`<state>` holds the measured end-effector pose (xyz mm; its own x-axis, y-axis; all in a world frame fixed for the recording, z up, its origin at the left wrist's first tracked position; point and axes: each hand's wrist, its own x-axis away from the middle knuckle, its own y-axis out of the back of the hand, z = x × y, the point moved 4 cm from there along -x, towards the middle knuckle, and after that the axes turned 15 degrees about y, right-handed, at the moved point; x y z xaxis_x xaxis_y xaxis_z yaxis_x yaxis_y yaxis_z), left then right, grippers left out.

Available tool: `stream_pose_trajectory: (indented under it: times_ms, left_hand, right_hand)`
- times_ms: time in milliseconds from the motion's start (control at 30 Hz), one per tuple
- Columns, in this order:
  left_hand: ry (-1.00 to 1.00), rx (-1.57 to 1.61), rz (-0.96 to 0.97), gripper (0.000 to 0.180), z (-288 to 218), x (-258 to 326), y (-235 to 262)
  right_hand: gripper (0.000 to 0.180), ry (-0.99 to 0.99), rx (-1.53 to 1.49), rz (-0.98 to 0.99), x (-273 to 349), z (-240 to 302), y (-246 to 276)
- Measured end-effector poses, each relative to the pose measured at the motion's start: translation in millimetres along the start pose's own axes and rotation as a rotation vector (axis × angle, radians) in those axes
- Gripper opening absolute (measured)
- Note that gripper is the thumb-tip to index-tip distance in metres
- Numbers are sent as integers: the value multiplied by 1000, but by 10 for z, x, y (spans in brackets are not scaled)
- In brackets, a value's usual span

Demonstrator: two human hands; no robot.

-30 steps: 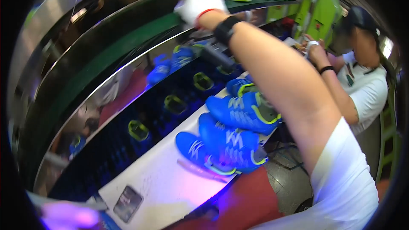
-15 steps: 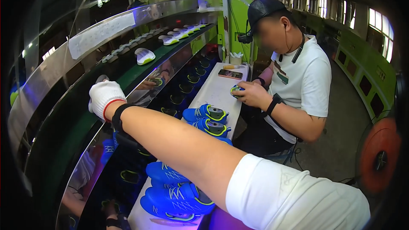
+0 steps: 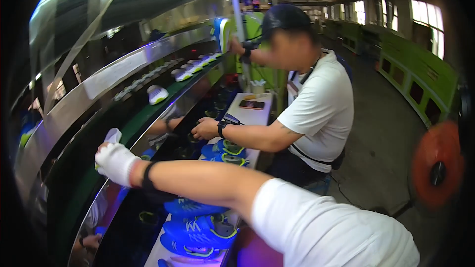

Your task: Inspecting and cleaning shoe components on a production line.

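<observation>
Gloved right hand [image 3: 116, 163] is gripping one sole [image 3: 113, 136] over the green belt [image 3: 141, 118]; other soles [image 3: 157, 95] are lying farther along, unpicked. Blue shoes [image 3: 200, 232] are lining the bench [image 3: 261, 116]. Left hand: out of view.

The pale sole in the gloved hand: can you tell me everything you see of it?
The sole looks whitish with a lilac tint, with a bit of yellow-green lower down; it could be foam or rubber. The gloved right hand grips it and covers most of it, leaving a rounded end sticking up. It shows against the green belt; whether they touch, I cannot tell.
</observation>
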<state>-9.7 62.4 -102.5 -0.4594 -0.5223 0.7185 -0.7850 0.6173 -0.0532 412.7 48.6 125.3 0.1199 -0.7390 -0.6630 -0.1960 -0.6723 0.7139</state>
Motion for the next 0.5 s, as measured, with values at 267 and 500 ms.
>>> stream_pose_trajectory:
  times_ms: [267, 500]
  left_hand:
    - [-825, -965, -301, 31, -317, -158, -445]
    - [-731, -1146, -356, 45, -414, -362, -805]
  right_hand:
    - [27, 206, -664, -262, 1683, 1825, 1395]
    - [34, -686, -1412, -141, 2501, 2227, 583]
